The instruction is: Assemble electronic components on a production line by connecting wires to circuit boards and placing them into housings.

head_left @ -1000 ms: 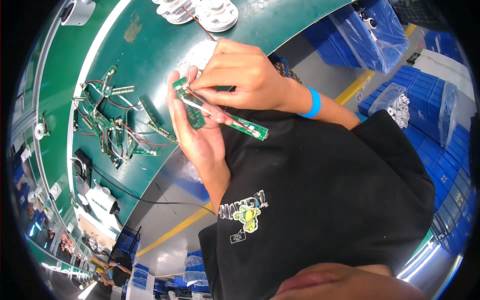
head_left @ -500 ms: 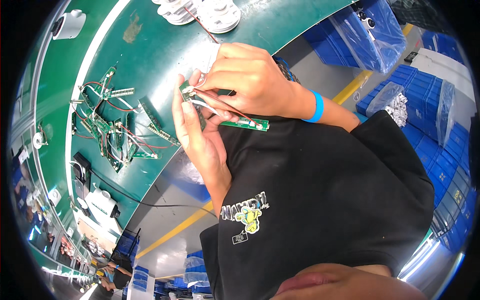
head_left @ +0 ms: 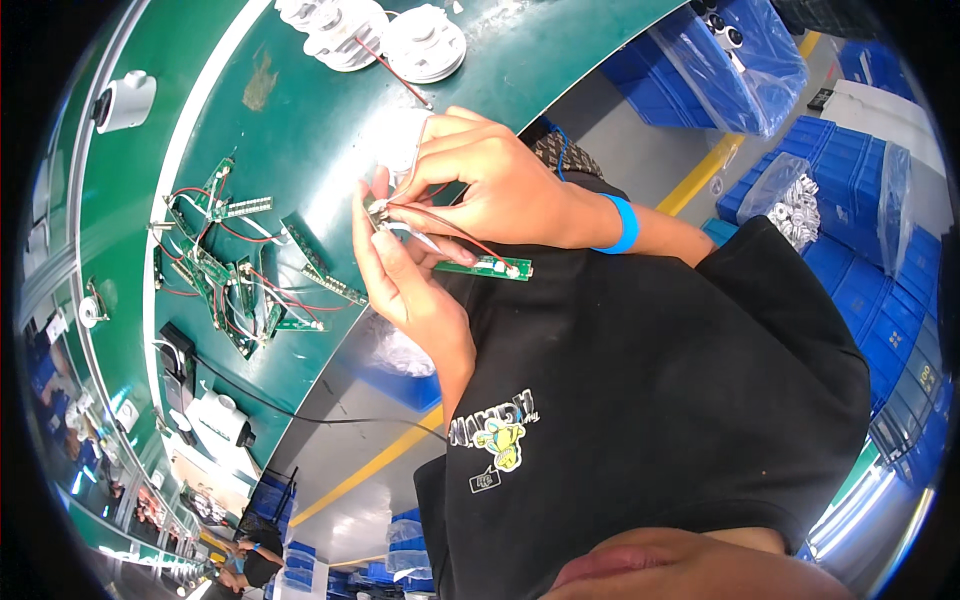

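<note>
A narrow green circuit board (head_left: 485, 267) with red and white wires rests across my left hand (head_left: 415, 290), its end sticking out toward my black shirt. The fingers of that hand are closed around the board and a white connector (head_left: 378, 210) at its thumb tip. My right hand (head_left: 490, 180), with a blue wristband, is pinched over the same connector; its fingertips hold the thin wires (head_left: 440, 218) there, and the exact grip is partly hidden. Left of my hands, a loose heap of similar wired circuit boards (head_left: 215, 270) lies on the green table (head_left: 330, 120).
White round housings (head_left: 425, 45) stand at the table's far side, a red wire beside them. A white camera-like unit (head_left: 215, 425) and a black cable (head_left: 290, 412) lie at the near left. Blue crates (head_left: 840, 190) are stacked on the right; a plastic-lined blue bin (head_left: 720, 60) stands beyond.
Both hands have shifted slightly, and the right hand has moved a little left and down, staying at the connector. The view has tilted a little; the heap and housings lie as before.
</note>
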A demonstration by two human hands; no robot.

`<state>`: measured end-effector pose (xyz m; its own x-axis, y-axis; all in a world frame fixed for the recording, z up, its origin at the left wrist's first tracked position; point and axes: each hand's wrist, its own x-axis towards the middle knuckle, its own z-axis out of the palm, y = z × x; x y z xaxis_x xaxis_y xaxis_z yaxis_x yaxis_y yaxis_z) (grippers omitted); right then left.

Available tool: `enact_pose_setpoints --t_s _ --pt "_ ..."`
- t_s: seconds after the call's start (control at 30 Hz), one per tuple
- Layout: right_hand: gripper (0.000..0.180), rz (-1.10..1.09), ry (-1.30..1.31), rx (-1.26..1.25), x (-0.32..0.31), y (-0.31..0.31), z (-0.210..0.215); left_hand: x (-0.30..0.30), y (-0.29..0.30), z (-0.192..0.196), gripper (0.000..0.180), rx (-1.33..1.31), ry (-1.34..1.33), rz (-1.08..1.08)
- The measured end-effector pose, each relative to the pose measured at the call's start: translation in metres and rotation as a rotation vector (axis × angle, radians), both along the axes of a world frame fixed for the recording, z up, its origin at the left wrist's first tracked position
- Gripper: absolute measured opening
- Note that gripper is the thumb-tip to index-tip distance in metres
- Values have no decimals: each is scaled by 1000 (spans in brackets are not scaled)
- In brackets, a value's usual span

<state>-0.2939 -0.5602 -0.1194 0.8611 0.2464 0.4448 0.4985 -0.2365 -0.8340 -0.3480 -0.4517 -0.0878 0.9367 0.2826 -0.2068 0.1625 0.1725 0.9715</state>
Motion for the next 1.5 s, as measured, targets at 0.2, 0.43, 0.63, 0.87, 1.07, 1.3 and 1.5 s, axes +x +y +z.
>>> enact_pose_setpoints --t_s 0.2,0.43,0.63,0.87,1.07,1.3,1.5 --pt "18 -39 58 45 -4 -30 1 4 41 -22 65 10 -141 -126" --pt "48 -20 583 417 -21 -15 -20 54 31 -27 104 671 -211 -405" --pt "25 -188 558 252 -14 -54 -27 101 74 15 87 405 -67 -671" --pt "12 -403 -148 -174 7 -46 -55 328 125 -5 55 574 20 -322" --pt "13 -94 93 -108 5 -60 -45 399 174 -60 68 408 -130 178" --pt "21 -268 210 -104 100 -173 52 311 176 -57 88 820 -214 -6" --pt "23 -376 15 -839 314 -208 -11 157 118 19 28 627 -171 15"
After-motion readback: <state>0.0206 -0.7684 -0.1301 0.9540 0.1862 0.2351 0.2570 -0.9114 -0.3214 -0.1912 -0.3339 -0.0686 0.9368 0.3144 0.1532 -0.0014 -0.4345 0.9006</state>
